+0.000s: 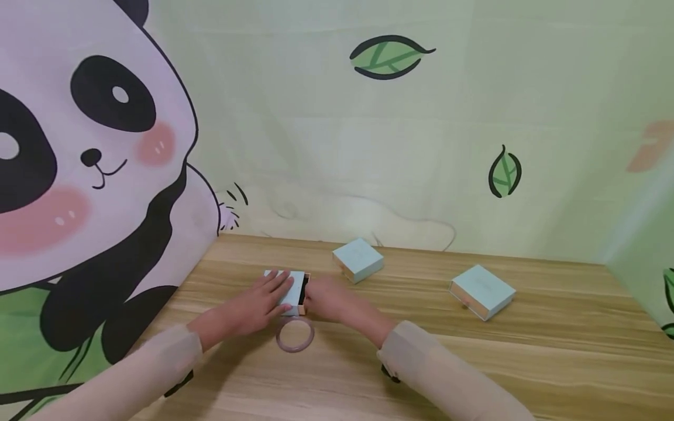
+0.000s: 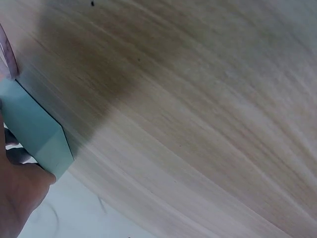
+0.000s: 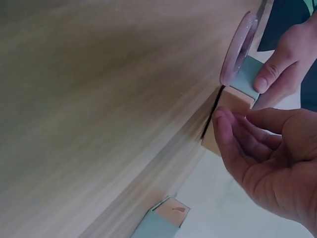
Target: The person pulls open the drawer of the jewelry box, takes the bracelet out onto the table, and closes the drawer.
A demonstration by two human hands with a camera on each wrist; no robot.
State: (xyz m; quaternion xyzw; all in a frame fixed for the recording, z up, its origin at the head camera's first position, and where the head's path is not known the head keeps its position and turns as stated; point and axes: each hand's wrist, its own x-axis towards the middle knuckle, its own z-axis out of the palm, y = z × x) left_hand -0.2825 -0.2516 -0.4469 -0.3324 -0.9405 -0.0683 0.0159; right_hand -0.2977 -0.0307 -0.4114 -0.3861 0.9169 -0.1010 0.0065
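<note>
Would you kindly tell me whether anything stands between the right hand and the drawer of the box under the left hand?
Nothing visible does: the right hand is already at the partly open drawer. The bangle lies beside the box, on the person's side; the left hand is over the sleeve, not the opening.

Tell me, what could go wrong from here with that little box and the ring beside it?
Possibly three things. The drawer stands partly out; tugged too hard by the right hand, it might slip free of the box. The box could slide if the left hand loosens. And the ring lies close to the box's near side, so a bump might push it.
</note>
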